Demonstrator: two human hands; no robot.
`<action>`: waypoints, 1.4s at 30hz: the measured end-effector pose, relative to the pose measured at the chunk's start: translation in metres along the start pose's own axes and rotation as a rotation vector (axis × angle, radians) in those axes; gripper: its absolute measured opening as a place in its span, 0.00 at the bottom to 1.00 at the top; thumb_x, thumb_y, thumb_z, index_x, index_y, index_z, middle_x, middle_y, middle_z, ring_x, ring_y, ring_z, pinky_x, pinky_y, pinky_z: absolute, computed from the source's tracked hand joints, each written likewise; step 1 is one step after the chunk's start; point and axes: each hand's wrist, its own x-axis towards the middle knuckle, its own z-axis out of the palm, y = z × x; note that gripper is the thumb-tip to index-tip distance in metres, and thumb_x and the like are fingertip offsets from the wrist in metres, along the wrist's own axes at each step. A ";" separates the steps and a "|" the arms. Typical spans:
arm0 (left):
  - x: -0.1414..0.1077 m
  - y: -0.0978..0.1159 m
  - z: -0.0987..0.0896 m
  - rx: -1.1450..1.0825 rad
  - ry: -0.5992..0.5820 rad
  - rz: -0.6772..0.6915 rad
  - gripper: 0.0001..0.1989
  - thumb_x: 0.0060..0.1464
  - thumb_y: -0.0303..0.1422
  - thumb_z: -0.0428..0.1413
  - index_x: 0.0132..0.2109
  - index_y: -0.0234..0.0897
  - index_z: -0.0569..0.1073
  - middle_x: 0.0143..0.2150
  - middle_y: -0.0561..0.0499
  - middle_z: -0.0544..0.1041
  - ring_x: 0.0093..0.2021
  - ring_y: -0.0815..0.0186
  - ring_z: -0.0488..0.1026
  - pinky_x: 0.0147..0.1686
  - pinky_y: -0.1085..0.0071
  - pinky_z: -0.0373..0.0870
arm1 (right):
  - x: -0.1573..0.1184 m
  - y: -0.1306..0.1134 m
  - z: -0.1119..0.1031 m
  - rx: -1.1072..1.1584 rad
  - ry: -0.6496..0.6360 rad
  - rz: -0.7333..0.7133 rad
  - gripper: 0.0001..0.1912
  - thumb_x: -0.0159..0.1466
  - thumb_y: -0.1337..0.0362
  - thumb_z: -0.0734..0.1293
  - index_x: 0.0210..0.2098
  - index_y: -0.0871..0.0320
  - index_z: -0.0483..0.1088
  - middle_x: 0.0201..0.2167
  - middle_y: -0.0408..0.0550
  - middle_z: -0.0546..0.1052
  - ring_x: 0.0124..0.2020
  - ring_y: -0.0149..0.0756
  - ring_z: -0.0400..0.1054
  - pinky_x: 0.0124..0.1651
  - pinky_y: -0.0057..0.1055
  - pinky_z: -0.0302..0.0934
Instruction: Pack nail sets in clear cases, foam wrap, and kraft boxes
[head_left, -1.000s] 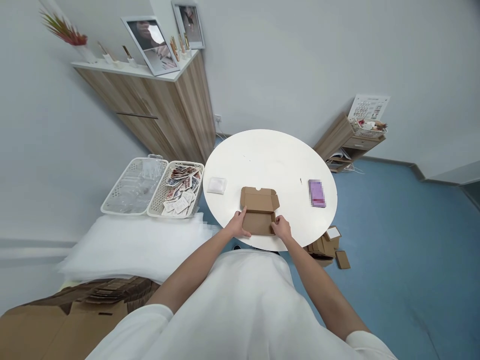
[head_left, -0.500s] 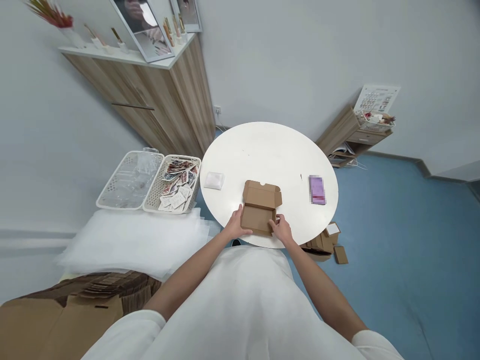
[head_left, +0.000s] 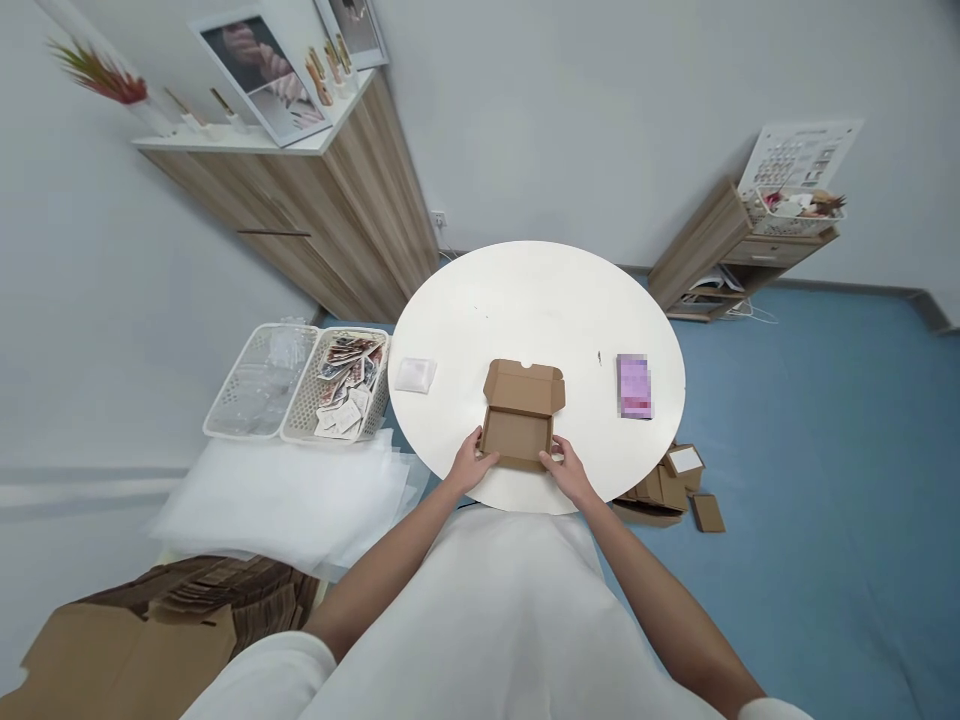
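Observation:
A small brown cardboard mailer box [head_left: 517, 432] lies on the white oval table [head_left: 540, 290], its lid raised and leaning back on the far side. Inside, only bare cardboard shows. My left hand [head_left: 471, 464] grips the near left corner, thumb along the front edge and fingers on the left side. At the near right corner my right hand [head_left: 568, 470] holds the box the same way, thumb at the front wall. To the left on the table lies a stack of clear plastic sleeves [head_left: 415, 375]; to the right is a purple pack [head_left: 634, 386], blurred by pixels.
Left of the table, white baskets hold printed cards [head_left: 349, 385] and clear plastic bags [head_left: 270, 385]. White foam sheets [head_left: 277, 490] and flat cardboard boxes [head_left: 142, 640] lie nearer me. More cardboard boxes [head_left: 660, 490] sit on the floor at right. A wooden cabinet [head_left: 360, 210] stands behind.
My right hand has slid from the box's right wall to its near right corner. The right wall now looks straighter. My left hand still grips the left corner. The view has shifted slightly.

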 end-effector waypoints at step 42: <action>0.050 -0.005 -0.134 0.298 0.485 0.007 0.30 0.50 0.39 0.50 0.58 0.36 0.51 0.62 0.43 0.45 0.62 0.57 0.43 0.58 0.59 0.46 | 0.027 -0.087 0.100 -0.483 -0.004 -0.502 0.30 0.58 0.58 0.57 0.58 0.56 0.46 0.56 0.54 0.54 0.58 0.47 0.46 0.56 0.48 0.46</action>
